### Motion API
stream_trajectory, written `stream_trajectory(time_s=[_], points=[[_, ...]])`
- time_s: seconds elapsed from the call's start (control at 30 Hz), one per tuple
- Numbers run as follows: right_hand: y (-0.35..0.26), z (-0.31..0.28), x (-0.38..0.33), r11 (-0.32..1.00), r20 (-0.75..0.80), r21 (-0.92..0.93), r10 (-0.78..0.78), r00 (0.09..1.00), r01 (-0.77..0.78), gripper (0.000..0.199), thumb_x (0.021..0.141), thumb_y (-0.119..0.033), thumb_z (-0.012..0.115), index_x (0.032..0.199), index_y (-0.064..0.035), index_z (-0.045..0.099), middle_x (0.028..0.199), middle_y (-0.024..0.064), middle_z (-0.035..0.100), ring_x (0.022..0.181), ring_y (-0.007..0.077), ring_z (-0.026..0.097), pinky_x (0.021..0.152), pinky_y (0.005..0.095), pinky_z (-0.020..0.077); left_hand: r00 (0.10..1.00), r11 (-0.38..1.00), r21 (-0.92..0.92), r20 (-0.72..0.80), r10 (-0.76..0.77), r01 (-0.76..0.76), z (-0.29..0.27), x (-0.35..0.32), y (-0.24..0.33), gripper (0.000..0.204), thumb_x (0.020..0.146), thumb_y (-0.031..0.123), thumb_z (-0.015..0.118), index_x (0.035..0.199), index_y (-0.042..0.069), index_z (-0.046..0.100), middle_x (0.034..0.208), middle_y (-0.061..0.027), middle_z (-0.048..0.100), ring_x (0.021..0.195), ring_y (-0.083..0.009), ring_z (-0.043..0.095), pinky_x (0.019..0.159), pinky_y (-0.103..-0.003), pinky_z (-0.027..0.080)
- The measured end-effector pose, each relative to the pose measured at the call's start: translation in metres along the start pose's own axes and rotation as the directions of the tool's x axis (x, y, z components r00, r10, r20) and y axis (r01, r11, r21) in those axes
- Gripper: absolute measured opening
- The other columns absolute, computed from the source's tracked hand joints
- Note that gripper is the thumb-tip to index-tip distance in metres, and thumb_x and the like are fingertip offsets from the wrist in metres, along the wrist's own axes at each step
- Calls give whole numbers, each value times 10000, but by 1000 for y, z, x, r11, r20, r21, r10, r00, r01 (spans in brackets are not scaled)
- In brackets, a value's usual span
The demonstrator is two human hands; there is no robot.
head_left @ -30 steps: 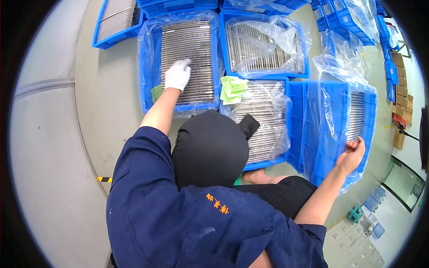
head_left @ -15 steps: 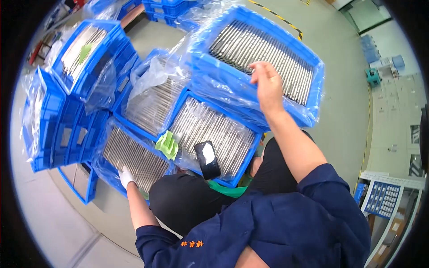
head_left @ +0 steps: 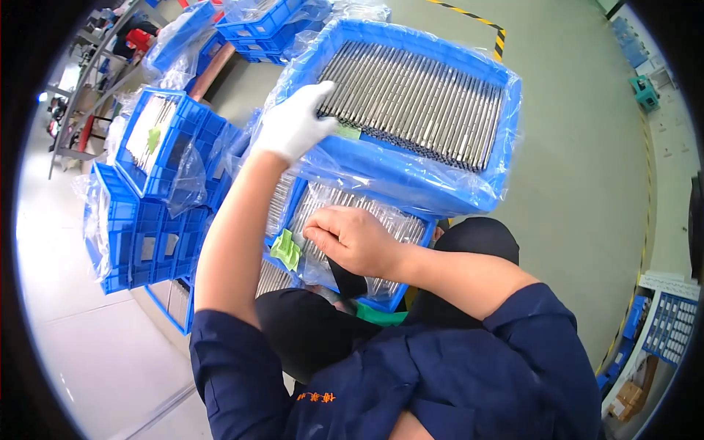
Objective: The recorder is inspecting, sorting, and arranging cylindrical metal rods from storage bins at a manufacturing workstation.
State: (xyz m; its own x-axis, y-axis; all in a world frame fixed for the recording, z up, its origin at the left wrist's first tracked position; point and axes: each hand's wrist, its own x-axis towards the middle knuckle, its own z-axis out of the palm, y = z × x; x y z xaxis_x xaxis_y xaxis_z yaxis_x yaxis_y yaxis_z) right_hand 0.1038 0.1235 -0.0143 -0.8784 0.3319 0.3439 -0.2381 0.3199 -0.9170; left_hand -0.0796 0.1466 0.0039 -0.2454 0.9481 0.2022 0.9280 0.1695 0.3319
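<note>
My left hand [head_left: 297,123], in a white glove, is at the left end of the upper blue bin [head_left: 411,172]. Its thumb and fingers are spread apart beside the left ends of a row of thin metal rods [head_left: 418,99]. A small green slip [head_left: 347,132] shows by the thumb. My bare right hand [head_left: 356,238] is above a lower bin of rods [head_left: 400,227], fingers curled and thumb pressed in; whatever it may hold is hidden. Under it lies a black phone [head_left: 347,280], partly covered. Left of the right hand sits a crumpled light-green paper [head_left: 285,251].
Clear plastic film [head_left: 323,165] lines the bins. Stacked blue bins [head_left: 150,242] stand on the left, one holding rods and a green slip [head_left: 153,139]. More bins [head_left: 264,22] are at the back. My knees [head_left: 480,238] are close to the lower bins. Shelving [head_left: 664,323] stands at right.
My left hand has gone from the lower-left bin up to the upper bin. My right hand has come down from the upper bin to above the phone, its fingers now curled. The view has shifted.
</note>
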Motion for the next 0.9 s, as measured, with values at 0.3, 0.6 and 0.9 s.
stream_trajectory(time_s=[0.3, 0.6, 0.9], points=[[-8, -43, -4, 997, -94, 77, 29, 995, -22, 117, 788, -115, 482, 784, -9, 532, 714, 142, 546, 676, 301, 535, 589, 342, 418, 945, 916, 401, 299, -134, 3, 60, 59, 15, 650, 611, 327, 671, 1170, 145, 396, 1100, -128, 469, 976, -284, 496, 806, -375, 413], [-5, -56, -4, 984, -115, 149, 118, 986, -101, 151, 788, -142, 479, 769, -2, 529, 689, 160, 545, 657, 316, 530, 582, 362, 411, 968, 951, 301, 205, -143, 77, 64, 54, -3, 565, 641, 221, 616, 1165, 174, 408, 1182, -95, 432, 1026, -274, 471, 843, -368, 395], [-3, -50, 0, 985, -92, 130, 128, 987, -116, 163, 778, -145, 477, 748, 8, 525, 693, 188, 540, 674, 345, 529, 584, 382, 414, 914, 896, 325, 168, -369, 302, 67, 69, 9, 637, 677, 433, 568, 1195, 117, 375, 1170, -119, 430, 1042, -278, 455, 860, -377, 381]])
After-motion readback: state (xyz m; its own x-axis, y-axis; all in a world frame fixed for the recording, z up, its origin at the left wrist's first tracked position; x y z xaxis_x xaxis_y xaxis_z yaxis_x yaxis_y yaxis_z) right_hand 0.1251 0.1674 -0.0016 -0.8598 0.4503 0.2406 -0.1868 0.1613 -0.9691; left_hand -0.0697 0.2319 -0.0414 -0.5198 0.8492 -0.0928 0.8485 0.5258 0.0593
